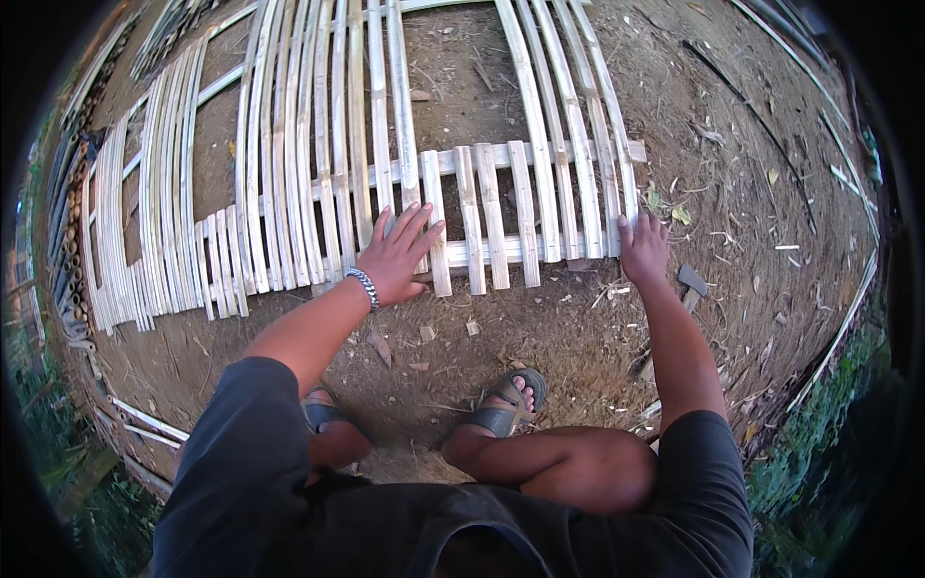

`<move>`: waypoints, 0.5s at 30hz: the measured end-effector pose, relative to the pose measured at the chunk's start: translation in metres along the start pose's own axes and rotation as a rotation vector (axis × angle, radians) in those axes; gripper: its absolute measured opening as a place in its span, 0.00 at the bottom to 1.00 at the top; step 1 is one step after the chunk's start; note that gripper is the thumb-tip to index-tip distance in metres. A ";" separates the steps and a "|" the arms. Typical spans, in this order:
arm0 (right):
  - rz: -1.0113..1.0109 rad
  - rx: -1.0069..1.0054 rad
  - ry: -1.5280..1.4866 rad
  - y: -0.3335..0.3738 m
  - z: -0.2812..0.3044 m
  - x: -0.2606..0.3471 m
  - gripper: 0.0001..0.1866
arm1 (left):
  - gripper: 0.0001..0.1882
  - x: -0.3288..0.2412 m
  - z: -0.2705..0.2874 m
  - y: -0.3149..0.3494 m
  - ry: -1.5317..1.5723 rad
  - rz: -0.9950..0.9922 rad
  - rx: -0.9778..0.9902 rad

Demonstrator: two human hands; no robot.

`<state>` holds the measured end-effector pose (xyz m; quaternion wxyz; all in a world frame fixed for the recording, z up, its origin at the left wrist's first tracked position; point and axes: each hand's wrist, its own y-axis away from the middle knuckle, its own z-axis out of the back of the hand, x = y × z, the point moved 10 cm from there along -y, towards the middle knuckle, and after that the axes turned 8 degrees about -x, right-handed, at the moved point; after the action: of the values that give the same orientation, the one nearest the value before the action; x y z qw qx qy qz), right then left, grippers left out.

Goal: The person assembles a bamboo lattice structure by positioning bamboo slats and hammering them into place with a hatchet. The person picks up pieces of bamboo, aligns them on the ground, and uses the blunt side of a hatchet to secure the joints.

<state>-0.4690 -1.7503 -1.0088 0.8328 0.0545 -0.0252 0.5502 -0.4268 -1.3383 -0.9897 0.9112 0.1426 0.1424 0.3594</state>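
Observation:
My left hand [395,260] lies flat with its fingers spread over the lower ends of pale bamboo slats [358,125]. My right hand [644,249] is closed at the near end of the rightmost long slat [617,154], thumb on its left side; part of its grip is hidden. Long and short slats rest side by side across a crosspiece [493,252] near me and another [385,173] farther off. Between my hands, several short slats [491,217] stick out past the near crosspiece. Wider gaps separate some groups of slats.
A hatchet [692,281] lies on the dirt right of my right hand. Beyond it is a long dark strip [761,120]. Wood chips [472,328] litter the ground by my sandalled feet [506,400]. Stacked poles [69,231] line the left side.

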 end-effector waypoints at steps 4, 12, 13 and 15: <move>-0.012 0.000 -0.005 0.002 -0.002 -0.002 0.33 | 0.60 -0.015 0.006 -0.021 0.071 -0.139 0.016; -0.019 -0.045 -0.005 0.001 0.001 -0.009 0.32 | 0.42 -0.018 0.032 -0.075 0.006 -0.448 -0.113; -0.019 -0.071 -0.007 0.003 0.002 -0.012 0.32 | 0.34 -0.030 0.048 -0.092 0.067 -0.422 -0.206; -0.012 -0.109 -0.025 0.001 0.001 -0.007 0.32 | 0.31 -0.064 0.048 -0.129 0.018 -0.430 -0.223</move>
<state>-0.4732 -1.7566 -1.0082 0.8376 0.0158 -0.0652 0.5422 -0.3751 -1.4813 -0.9820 0.9755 0.0044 0.1373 0.1718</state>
